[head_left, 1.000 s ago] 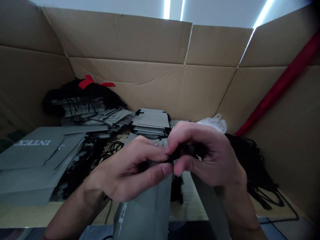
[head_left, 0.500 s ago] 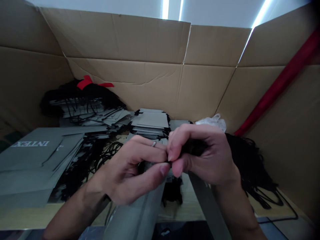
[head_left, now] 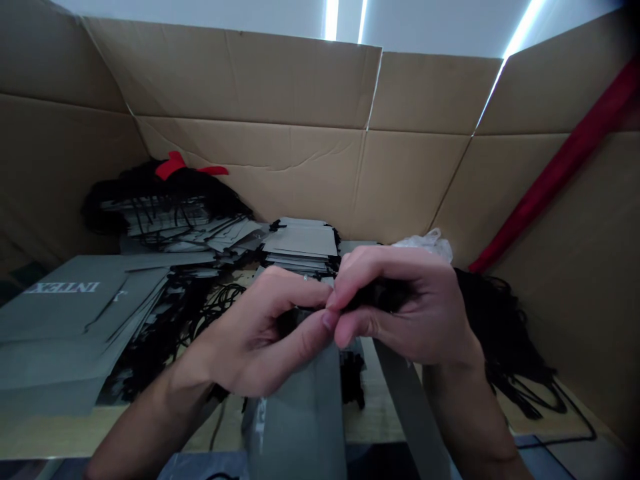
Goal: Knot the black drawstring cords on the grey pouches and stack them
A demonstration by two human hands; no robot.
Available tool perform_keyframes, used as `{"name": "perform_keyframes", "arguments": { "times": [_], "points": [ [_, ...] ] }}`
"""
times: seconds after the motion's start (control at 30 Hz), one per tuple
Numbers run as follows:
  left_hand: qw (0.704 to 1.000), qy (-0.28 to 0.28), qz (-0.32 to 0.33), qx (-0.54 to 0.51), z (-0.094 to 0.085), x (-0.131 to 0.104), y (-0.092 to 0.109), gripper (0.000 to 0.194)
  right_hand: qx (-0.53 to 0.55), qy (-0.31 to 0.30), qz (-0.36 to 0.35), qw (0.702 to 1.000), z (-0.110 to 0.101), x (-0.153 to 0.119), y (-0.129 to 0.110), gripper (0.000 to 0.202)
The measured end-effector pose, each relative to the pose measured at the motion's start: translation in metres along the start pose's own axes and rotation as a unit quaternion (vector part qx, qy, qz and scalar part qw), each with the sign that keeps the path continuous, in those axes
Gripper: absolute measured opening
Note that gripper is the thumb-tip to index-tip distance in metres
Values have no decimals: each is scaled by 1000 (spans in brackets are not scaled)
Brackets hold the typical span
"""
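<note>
My left hand and my right hand meet at the fingertips in the middle of the view. The left thumb and forefinger are pinched together, and whatever lies between them is too small to make out. The right fingers curl round something dark, mostly hidden in the palm, with thumb and forefinger tips touching the left ones. Below the hands hangs a grey bag with faint white lettering near its left edge. A grey strip slants down beside the right wrist.
Grey bags lettered INTEX lie at the left. Behind them is a pile with black cords. A grey stack stands centre back, near clear plastic. Black cords lie right. Cardboard walls surround the table.
The hanging grey bag has turned and shifted right, so its lettering shows. My left fingertips have moved slightly up and closer against the right ones.
</note>
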State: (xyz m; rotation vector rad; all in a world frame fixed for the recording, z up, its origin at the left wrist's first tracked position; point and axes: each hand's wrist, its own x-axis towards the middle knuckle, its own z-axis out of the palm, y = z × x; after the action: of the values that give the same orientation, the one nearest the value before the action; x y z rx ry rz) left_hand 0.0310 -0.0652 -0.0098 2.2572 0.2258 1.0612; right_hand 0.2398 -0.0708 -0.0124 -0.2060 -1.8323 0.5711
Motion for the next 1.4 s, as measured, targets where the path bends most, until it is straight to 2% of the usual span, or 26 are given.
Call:
{"name": "perform_keyframes", "arguments": {
  "times": [0.07,0.2,0.3,0.43,0.53,0.7,0.97,1.27,1.4],
  "points": [
    [1000,-4,8,6,-1,1,-2,30,-11,2,11,1000,-3,-1,-3,30],
    [999,16,15,50,-4,-1,-4,26,-10,22,92,995,-13,-5,-13,42],
    [997,14,8,79,-6,-3,-3,27,-14,23,115,993,-19,-7,-19,34],
    [994,13,19,108,-5,-3,-4,25,-75,23,127,989,-19,-3,-24,23],
    [990,23,24,135,-4,-5,-6,23,-107,24,134,985,-16,0,-26,24],
    [989,9,29,144,-2,-5,-7,22,-116,29,156,981,-16,-1,-27,23],
    [987,26,66,142,-3,-3,-3,26,-62,22,232,970,-16,-2,-30,20],
    [988,41,90,115,-5,-3,-4,25,25,38,251,967,-9,-2,-24,16],
    [992,39,79,89,-5,-3,-3,27,53,30,247,967,-8,-3,-23,15]
  ]
}}
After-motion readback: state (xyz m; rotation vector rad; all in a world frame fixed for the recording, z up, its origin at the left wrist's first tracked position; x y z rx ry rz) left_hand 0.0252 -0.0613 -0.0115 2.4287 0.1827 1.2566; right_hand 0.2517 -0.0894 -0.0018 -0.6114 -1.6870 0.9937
